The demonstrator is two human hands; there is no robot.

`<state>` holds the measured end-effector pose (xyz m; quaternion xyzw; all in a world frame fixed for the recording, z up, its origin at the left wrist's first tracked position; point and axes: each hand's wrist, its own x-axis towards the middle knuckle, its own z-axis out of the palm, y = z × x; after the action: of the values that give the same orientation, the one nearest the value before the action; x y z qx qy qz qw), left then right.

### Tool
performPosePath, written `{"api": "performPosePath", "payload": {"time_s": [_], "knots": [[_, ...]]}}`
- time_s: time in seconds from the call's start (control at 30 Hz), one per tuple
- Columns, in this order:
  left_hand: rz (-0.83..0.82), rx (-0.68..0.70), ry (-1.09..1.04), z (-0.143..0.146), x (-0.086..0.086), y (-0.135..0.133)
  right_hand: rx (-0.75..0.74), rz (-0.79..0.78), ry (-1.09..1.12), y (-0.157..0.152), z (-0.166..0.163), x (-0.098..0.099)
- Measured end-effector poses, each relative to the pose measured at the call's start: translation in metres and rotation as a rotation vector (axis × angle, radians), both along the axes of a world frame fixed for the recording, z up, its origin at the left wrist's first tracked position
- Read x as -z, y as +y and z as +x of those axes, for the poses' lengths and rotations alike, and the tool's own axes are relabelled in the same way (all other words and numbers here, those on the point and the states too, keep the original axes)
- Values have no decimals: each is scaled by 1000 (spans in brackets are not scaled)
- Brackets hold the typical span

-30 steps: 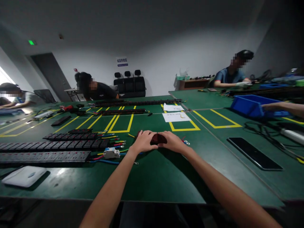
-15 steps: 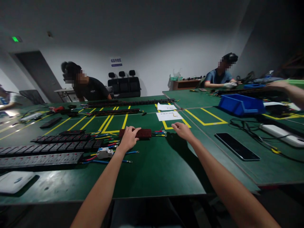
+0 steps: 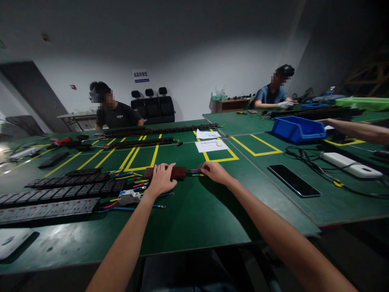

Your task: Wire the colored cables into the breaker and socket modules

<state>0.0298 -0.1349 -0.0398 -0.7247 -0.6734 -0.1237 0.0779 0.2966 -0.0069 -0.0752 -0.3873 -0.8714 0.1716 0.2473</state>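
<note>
My left hand [image 3: 162, 179] lies over the left part of a dark red socket module [image 3: 178, 172] on the green table [image 3: 194, 219], fingers curled onto it. My right hand [image 3: 214, 172] sits at the module's right end, fingertips pinched on the coloured wires [image 3: 194, 172] that stick out of it. To the left lie rows of black socket strips [image 3: 73, 190], a small white breaker [image 3: 129, 197] and loose red, blue and yellow wires [image 3: 136, 185].
A black phone [image 3: 293, 180] lies to the right, beyond it a blue bin [image 3: 298, 128], a white power strip [image 3: 351, 164] and cables. Paper sheets [image 3: 211, 145] lie in yellow-taped boxes. Other people sit at the far edge and the right; a forearm [image 3: 358, 130] reaches in.
My hands parted from the module, and it now lies flat on the table. The right hand swung out to the right, then came back to its wires. The view panned right.
</note>
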Motion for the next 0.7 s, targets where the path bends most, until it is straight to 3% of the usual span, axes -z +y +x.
{"api": "performPosePath", "payload": {"time_s": [0.17, 0.7], "knots": [[38, 93, -3, 11, 10, 5, -39, 45, 40, -4, -2, -2], [123, 52, 24, 13, 17, 9, -34, 74, -8, -4, -2, -1]]}}
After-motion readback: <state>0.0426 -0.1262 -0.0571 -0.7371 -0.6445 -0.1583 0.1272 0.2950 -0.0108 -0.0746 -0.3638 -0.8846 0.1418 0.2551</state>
